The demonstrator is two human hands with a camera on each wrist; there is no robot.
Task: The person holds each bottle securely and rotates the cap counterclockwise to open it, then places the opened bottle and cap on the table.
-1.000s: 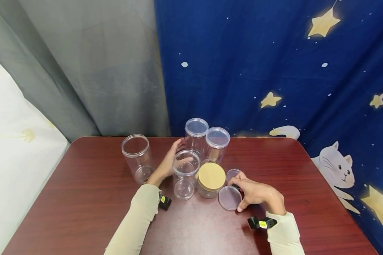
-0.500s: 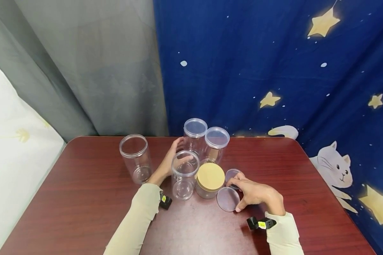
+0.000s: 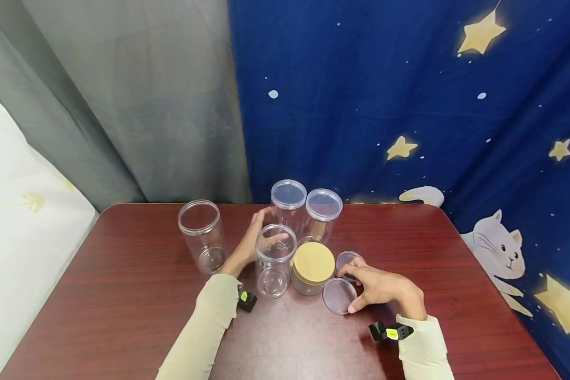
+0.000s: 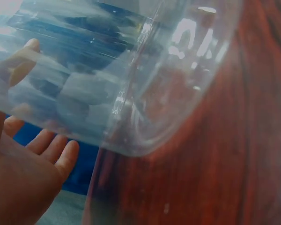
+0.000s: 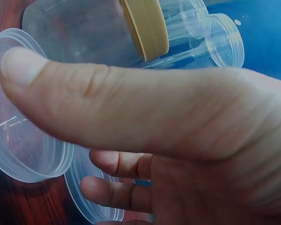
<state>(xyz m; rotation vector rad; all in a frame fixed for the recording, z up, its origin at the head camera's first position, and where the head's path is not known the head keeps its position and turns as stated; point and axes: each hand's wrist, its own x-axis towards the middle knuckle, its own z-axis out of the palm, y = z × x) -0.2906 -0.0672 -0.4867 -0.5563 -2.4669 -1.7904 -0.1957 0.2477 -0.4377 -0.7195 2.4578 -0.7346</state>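
Head view: trouble likeliest at the round, clear plastic front lid [image 3: 336, 297]; the round, clear plastic rear lid [image 3: 345, 258] sits so close that the right hand [image 3: 380, 287] could catch both rims.
Crowded jars: the left hand [image 3: 252, 240] reaches behind a tall, open, clear plastic jar [image 3: 275, 264]; a forearm bump could topple it.
Right-hand grip: thumb and fingers spread apart; cannot tell whether they pinch the front lid.
Left-hand grip: thumb and fingers spread beside the back-left tall, clear plastic jar with a clear lid [image 3: 288, 199]; cannot tell how firmly, if at all.
Lid position: front lid under the right thumb, rear lid partly hidden behind the right fingertips.
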